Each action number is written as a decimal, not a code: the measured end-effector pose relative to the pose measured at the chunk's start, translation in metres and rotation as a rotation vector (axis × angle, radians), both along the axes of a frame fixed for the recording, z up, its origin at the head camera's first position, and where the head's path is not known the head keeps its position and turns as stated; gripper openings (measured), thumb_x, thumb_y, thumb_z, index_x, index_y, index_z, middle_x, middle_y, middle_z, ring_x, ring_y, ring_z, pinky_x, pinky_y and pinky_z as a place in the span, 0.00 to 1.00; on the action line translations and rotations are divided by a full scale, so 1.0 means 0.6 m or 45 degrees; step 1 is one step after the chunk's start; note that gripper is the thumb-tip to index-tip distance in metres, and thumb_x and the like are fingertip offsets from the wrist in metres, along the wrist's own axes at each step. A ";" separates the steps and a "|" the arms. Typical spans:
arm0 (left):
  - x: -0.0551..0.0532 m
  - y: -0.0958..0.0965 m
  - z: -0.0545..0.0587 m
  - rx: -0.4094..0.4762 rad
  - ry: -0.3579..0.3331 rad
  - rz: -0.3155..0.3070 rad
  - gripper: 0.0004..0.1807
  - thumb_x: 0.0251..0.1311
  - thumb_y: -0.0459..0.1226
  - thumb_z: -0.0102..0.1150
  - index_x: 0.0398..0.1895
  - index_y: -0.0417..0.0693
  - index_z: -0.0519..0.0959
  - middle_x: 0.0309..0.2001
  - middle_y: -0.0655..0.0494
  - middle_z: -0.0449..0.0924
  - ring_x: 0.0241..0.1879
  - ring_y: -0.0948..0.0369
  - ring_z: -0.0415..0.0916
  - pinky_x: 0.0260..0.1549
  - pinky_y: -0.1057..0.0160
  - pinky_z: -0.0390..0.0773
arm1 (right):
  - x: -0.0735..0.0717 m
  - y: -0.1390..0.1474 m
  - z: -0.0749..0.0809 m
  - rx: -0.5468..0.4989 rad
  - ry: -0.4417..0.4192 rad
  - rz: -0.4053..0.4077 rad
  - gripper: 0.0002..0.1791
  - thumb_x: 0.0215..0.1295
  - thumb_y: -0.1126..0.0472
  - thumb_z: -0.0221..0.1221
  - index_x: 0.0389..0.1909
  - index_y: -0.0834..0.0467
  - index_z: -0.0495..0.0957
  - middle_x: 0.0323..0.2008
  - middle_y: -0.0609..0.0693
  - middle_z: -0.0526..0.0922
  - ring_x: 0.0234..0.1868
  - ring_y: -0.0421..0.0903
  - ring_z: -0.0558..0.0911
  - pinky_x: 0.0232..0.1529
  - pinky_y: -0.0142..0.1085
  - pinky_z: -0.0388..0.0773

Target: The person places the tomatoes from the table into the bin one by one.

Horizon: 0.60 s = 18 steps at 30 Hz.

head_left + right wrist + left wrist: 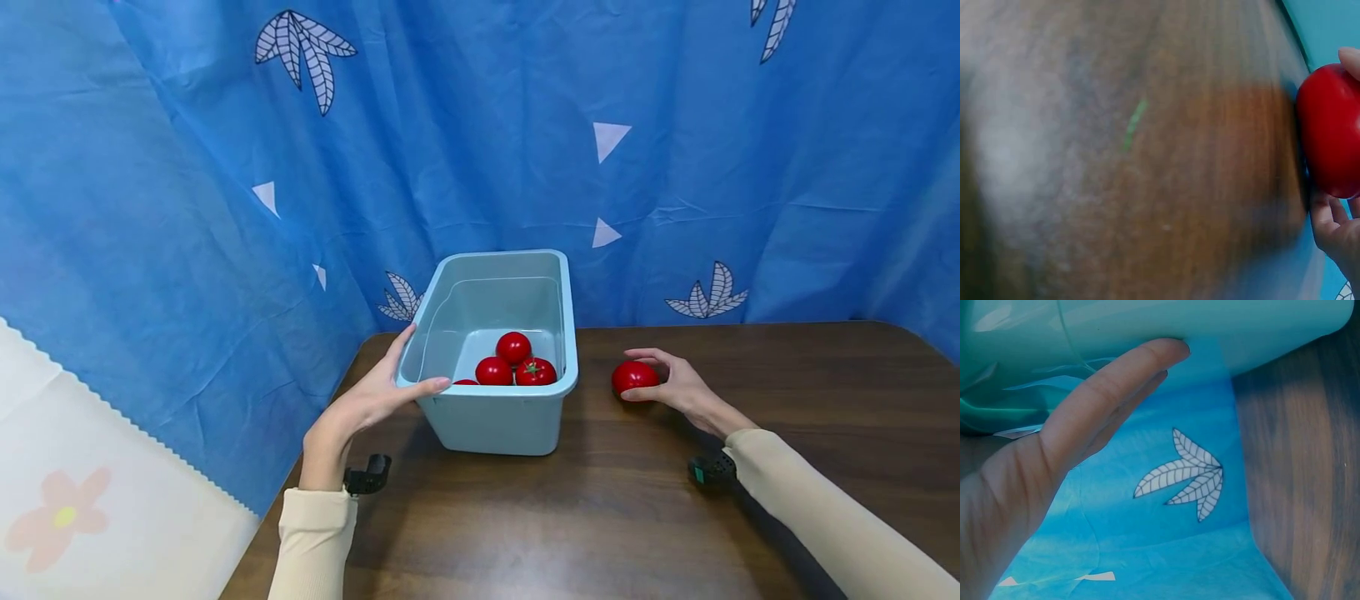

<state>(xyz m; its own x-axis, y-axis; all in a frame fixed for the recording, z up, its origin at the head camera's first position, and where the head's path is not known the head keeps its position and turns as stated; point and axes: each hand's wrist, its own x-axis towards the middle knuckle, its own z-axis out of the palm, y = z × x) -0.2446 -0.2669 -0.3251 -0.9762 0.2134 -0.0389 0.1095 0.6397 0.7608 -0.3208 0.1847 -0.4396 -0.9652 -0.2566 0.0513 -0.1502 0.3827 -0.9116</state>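
Observation:
In the head view, a pale blue plastic bin (495, 421) stands on the table with several red tomatoes (513, 347) in its near end; one has a green star-shaped stem top. My left hand (371, 398) rests on the bin's near left corner, thumb along the front rim, fingers stretched along the left side. The left wrist view shows those straight fingers (1104, 394) against the bin's outer wall. Right of the bin, my right hand (678, 385) holds a single tomato (632, 377) between thumb and fingers, low over the table. The right wrist view shows this tomato (1335, 134) at its edge.
The dark wooden table (585, 525) ends at a blue patterned curtain (487, 150) close behind the bin. A white cloth with a flower print (75, 500) hangs at the left. Each wrist wears a small black camera (367, 475).

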 end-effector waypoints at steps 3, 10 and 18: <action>0.000 0.000 -0.001 0.006 0.003 0.000 0.63 0.61 0.63 0.66 0.86 0.61 0.34 0.83 0.44 0.43 0.77 0.39 0.52 0.69 0.29 0.61 | 0.002 0.000 -0.003 0.002 -0.004 -0.013 0.43 0.62 0.60 0.74 0.75 0.64 0.66 0.71 0.71 0.66 0.66 0.69 0.67 0.59 0.58 0.79; 0.003 -0.002 -0.005 0.011 -0.002 0.003 0.63 0.61 0.62 0.66 0.87 0.60 0.34 0.83 0.44 0.42 0.78 0.39 0.51 0.70 0.28 0.60 | 0.004 0.002 -0.006 -0.048 0.010 -0.052 0.40 0.65 0.58 0.72 0.74 0.64 0.68 0.71 0.70 0.67 0.67 0.68 0.66 0.58 0.52 0.80; 0.001 -0.002 -0.005 0.023 0.016 -0.011 0.62 0.62 0.62 0.66 0.87 0.60 0.35 0.83 0.45 0.43 0.77 0.40 0.52 0.70 0.29 0.60 | 0.005 0.007 0.012 -0.144 0.002 -0.041 0.41 0.68 0.59 0.70 0.77 0.64 0.63 0.74 0.69 0.64 0.69 0.67 0.64 0.51 0.32 0.80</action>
<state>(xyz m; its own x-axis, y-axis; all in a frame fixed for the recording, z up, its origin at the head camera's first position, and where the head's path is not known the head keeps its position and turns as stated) -0.2442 -0.2682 -0.3278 -0.9747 0.2222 -0.0223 0.1248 0.6246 0.7709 -0.3176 0.1890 -0.4327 -0.9726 -0.2181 0.0798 -0.1412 0.2823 -0.9489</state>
